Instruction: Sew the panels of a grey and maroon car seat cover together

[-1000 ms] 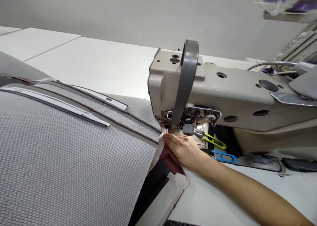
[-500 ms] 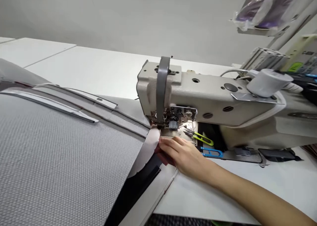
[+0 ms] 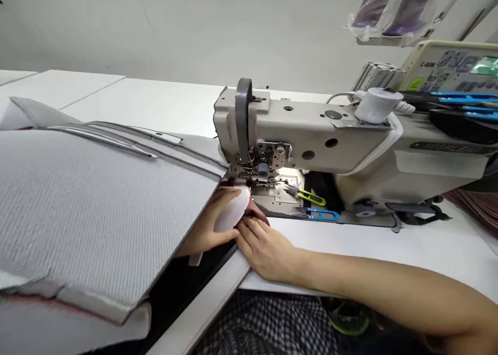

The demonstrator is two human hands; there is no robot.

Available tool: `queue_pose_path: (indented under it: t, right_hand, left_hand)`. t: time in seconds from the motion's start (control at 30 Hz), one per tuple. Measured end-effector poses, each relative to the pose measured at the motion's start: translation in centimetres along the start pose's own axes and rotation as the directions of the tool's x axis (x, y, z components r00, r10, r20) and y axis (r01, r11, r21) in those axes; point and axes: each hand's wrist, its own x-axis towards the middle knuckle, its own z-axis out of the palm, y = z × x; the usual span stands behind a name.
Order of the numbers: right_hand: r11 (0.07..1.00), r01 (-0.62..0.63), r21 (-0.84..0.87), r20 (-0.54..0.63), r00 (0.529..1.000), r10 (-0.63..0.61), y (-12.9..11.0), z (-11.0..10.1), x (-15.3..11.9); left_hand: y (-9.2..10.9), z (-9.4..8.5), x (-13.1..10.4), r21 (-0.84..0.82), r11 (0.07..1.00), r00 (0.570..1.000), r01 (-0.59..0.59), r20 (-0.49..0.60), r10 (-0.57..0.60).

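Observation:
My left hand (image 3: 212,228) reaches from beneath a large grey textured panel (image 3: 128,189). Its thumb and fingers curve around a white rounded fabric piece (image 3: 232,209) just in front of the sewing machine's needle area. The other fingertips are partly hidden. My right hand (image 3: 264,246) lies close beside it, fingers together and pressed on maroon fabric (image 3: 257,212) at the edge of the white piece. The left thumb meets the right fingertips. Beyond both hands stands the sewing machine (image 3: 268,132), its presser foot close to the fabric.
Yellow thread snips (image 3: 307,195) and blue thread snips (image 3: 319,214) lie on the machine bed. A control panel (image 3: 439,69) and a white thread cone (image 3: 377,106) sit at the right. Black material (image 3: 182,282) hangs below the grey panel. Maroon pieces (image 3: 474,204) are stacked far right.
My left hand has come into view around the white piece. My right hand has shifted slightly away from the needle area. The grey panel is lifted at its near corner, and the view has turned right.

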Motion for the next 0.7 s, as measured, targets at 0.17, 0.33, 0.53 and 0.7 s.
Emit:
queue_pose_path:
  t: [0.17,0.33,0.53,0.7]
  right_hand:
    - [0.934,-0.207,0.292,0.146,0.975,0.170,-1.1,-1.7,2.2]
    - [0.819,-0.240,0.521,0.238,0.962,0.131,-2.8,-2.5,4.2]
    - [0.917,0.060,0.394,0.024,0.997,-0.076,0.2,-1.0,1.8]
    - [0.967,0.112,0.228,-0.164,0.984,-0.075,3.1,0.3,1.0]
  left_hand:
    - [-0.5,-0.9,2.8,0.016,0.996,0.988,-0.085,0.134,0.082]
    - [0.5,-2.0,6.1,0.191,0.981,0.957,-0.019,0.286,-0.037]
    - [-0.1,2.4,3.6,0.153,0.980,0.985,0.126,0.096,-0.142]
    - [-1.5,3.1,4.3,0.044,0.992,0.990,0.117,0.078,-0.121]
